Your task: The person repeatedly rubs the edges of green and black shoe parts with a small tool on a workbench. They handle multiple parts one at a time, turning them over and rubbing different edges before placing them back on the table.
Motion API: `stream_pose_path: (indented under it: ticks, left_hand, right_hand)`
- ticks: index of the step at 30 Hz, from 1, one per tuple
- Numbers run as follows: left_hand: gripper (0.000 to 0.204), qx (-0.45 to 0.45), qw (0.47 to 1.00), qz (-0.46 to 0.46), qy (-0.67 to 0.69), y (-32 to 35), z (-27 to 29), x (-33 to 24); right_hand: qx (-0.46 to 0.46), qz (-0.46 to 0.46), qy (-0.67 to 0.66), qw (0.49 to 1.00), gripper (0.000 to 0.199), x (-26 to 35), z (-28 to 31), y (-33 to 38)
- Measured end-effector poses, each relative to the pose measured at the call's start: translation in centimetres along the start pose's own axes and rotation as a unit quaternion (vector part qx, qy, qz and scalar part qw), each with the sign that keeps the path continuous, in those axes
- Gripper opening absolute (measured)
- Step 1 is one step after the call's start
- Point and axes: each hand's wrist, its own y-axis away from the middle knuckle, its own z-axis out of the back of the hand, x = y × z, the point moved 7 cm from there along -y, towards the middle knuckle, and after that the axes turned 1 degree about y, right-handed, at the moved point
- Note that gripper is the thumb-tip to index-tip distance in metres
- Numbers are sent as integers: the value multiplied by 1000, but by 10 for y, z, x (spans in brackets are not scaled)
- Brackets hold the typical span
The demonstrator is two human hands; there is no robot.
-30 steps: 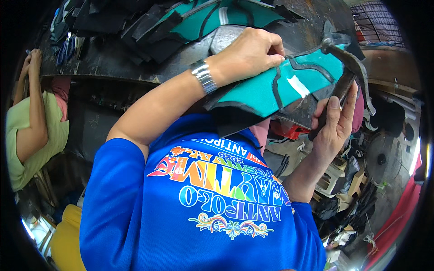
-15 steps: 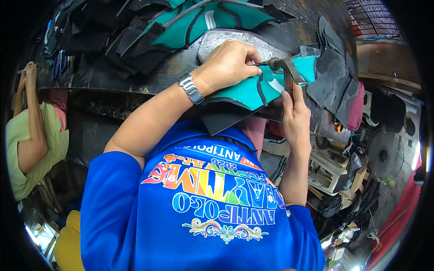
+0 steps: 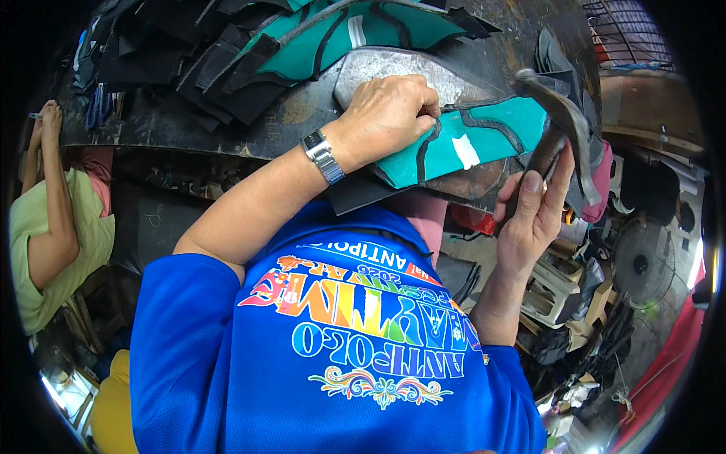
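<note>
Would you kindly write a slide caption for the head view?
The left hand grips the edge of a teal piece while the right hand holds a hammer near its far end.

One head-worn fisheye view, downward and close, its dark rim perhaps unclear.

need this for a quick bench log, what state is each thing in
metal slab: partly covered
nearer teal panel: partly over the metal slab
hammer: held, off the metal slab
left hand: pinching nearer teal panel's edge
right hand: gripping the hammer
farther teal panel: lying unheld
black pieces: heaped, overlapping
wristwatch: fastened
fan: upright; running or not unclear
</note>
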Motion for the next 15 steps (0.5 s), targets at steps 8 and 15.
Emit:
stream_pose_path:
  ticks: [8, 15]
  left_hand:
    - [11, -9, 1000, -29, -3, -1, 0, -1]
    - [13, -28, 999, -36, -9, 0, 1, -1]
  right_hand:
    - [116, -65, 154, 979, 51, -11, -20, -11]
    - [66, -70, 167, 981, 51, -9, -26, -3]
